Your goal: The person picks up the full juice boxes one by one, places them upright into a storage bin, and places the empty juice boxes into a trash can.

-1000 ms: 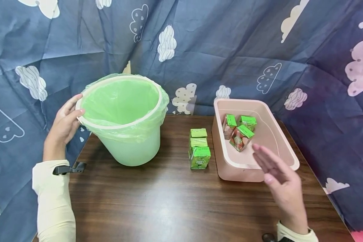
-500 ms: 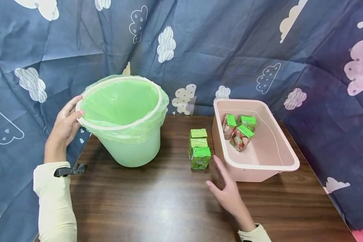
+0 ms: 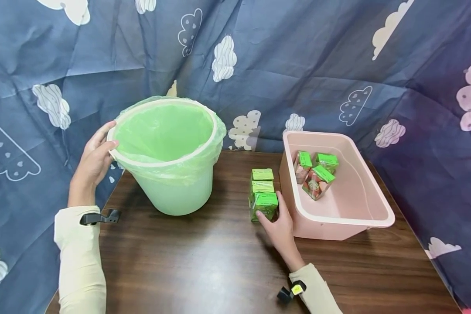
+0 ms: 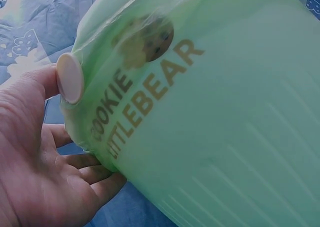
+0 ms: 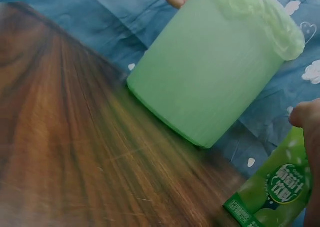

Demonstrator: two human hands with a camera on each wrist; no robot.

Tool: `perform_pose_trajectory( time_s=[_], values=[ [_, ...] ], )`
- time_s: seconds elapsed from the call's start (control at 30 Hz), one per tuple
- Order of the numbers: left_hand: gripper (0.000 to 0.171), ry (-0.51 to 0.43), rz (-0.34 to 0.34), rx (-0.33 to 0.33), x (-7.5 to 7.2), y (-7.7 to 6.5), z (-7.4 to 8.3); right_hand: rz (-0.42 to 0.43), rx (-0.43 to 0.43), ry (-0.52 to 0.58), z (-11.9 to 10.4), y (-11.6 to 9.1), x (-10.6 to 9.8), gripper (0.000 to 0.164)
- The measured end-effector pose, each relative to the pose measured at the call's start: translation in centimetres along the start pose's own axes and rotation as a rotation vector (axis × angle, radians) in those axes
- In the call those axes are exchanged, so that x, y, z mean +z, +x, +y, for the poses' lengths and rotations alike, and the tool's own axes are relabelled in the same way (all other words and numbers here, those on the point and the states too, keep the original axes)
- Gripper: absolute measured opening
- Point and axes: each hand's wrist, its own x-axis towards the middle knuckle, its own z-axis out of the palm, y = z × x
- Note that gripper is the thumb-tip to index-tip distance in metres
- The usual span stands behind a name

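Note:
A pale green trash bin [image 3: 176, 192] with a white ring rim and a green plastic liner stands on the table's left side. My left hand [image 3: 92, 159] grips its rim at the left; in the left wrist view the thumb presses the ring's outer end and the fingers [image 4: 102, 179] lie against the bin's wall. At the middle, several green juice cartons stand in a row front to back. My right hand [image 3: 280, 229] holds the nearest juice carton [image 3: 266, 205], thumb at its front left and fingers along its right side. That carton [image 5: 280, 187] is partly covered in the right wrist view.
A pink plastic tub [image 3: 337, 220] stands close to the right of the carton row. Inside lie several cartons [image 3: 318, 181] with green tops and reddish-brown sides. Behind the brown wooden table [image 3: 204, 261] hangs a dark blue cloth [image 3: 278, 52] with cloud prints.
My right hand has moved left from over the tub's near edge to the nearest green carton and taken hold of it. My left hand stays on the bin's rim. The head view has shifted slightly.

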Motion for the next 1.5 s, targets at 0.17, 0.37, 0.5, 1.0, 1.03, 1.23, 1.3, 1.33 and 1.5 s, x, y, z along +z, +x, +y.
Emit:
perform_pose_trajectory(
  time_s=[0.17, 0.37, 0.5, 1.0, 1.03, 1.23, 1.3, 1.33, 1.5],
  values=[
    [0.052, 0.007, -0.005, -0.003, 0.2, 0.5, 0.0, 0.023, -0.006, -0.075, 0.4, 1.7, 0.8, 0.096],
    [0.052, 0.009, -0.004, -0.013, 0.2, 0.6, 0.0, 0.061, 0.032, -0.09, -0.1, 2.5, 1.2, 0.092],
    [0.053, 0.015, -0.002, -0.019, 0.3, 0.7, -0.2, 0.074, 0.024, -0.085, -0.2, 2.5, 1.1, 0.088],
    [0.057, 0.051, -0.004, -0.056, 0.2, 0.4, -0.4, 0.096, -0.064, -0.03, -3.6, -1.0, -0.3, 0.091],
    [0.058, 0.05, -0.003, -0.058, 0.2, 0.4, -0.4, 0.087, -0.077, -0.019, -4.0, -1.2, -0.4, 0.092],
    [0.057, 0.034, 0.003, -0.049, 0.0, 0.0, -0.4, 0.033, -0.211, 0.111, -6.7, -1.2, -1.6, 0.093],
    [0.057, 0.031, 0.003, -0.042, 0.0, 0.0, -0.3, 0.016, -0.253, 0.163, -7.7, -0.7, -2.1, 0.093],
    [0.057, 0.028, 0.003, -0.041, 0.0, 0.1, -0.3, 0.007, -0.27, 0.182, -8.1, -0.5, -2.3, 0.094],
    [0.058, 0.033, 0.01, -0.035, 0.0, 0.2, -0.2, -0.056, -0.342, 0.266, -10.3, 1.1, -3.5, 0.094]
  ],
)
